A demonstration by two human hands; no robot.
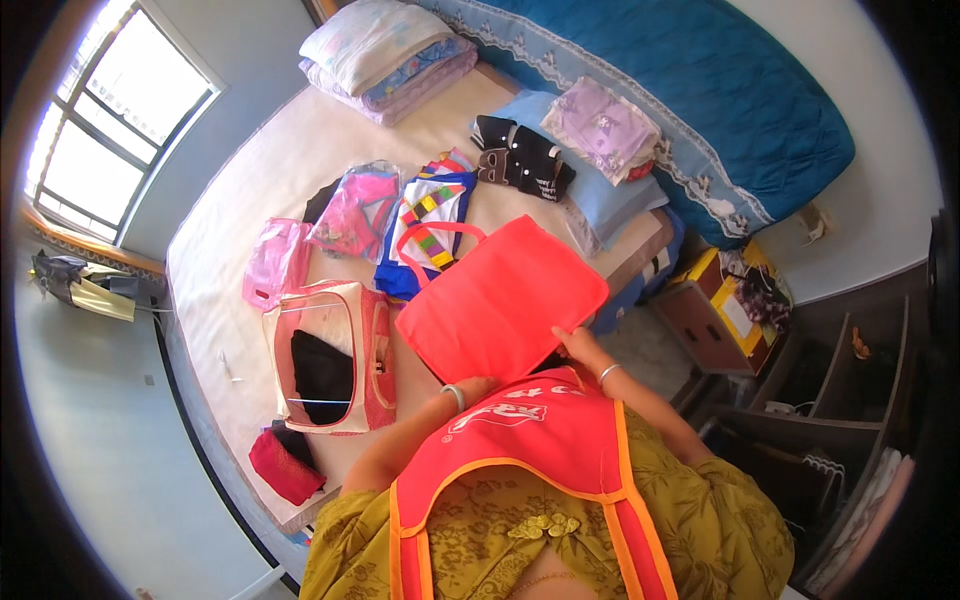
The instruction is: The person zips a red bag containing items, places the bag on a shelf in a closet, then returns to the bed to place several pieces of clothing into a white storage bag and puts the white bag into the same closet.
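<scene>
A flat red fabric bag [502, 300] with strap handles is spread in front of me at the bed's edge. My right hand [581, 347] grips its lower right edge. My left hand [475, 388] is at the bottom edge, its fingers partly hidden behind the bag. The handles lie over a folded white and blue garment [397, 255] with a colourful pattern. To the left, an open storage bag [381, 375] with a clear window has black cloth [322, 375] showing inside. A pink plastic bag [277, 259] and a clear-wrapped pink item [356, 210] lie beyond it.
Folded black clothing [525, 161] and a purple printed cloth [604, 127] sit farther up the bed [247, 180]. Folded bedding [390, 60] is stacked at the far end. Dark red cloth [285, 465] lies near the left edge. A yellow and brown box [720, 315] and open shelves [832, 382] stand right.
</scene>
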